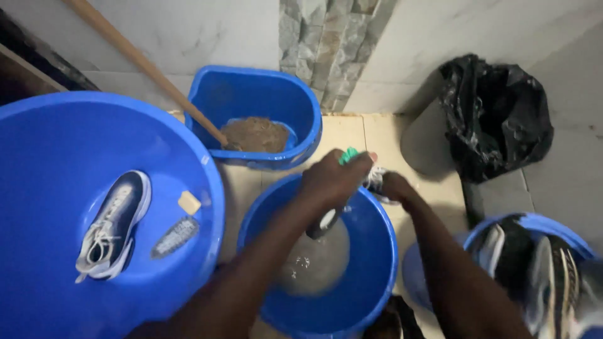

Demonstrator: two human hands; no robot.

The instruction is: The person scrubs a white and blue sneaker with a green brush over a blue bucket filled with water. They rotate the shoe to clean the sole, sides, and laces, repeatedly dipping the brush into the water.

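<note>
Blue basin (377,263) of soapy water sits under both hands: right hand (394,187) clamped on a shoe (375,182), steadying it, left hand (333,179) gripping what seems a green-handled brush (348,154).

The basins (377,251) and the bucket (295,107) are showing bright blue, and the sneaker (113,223) is looking grey with white laces. The brush (347,155) is showing green, the bag (496,116) is shining black, and the wall strip (326,44) is carrying a grey stone pattern.
</note>
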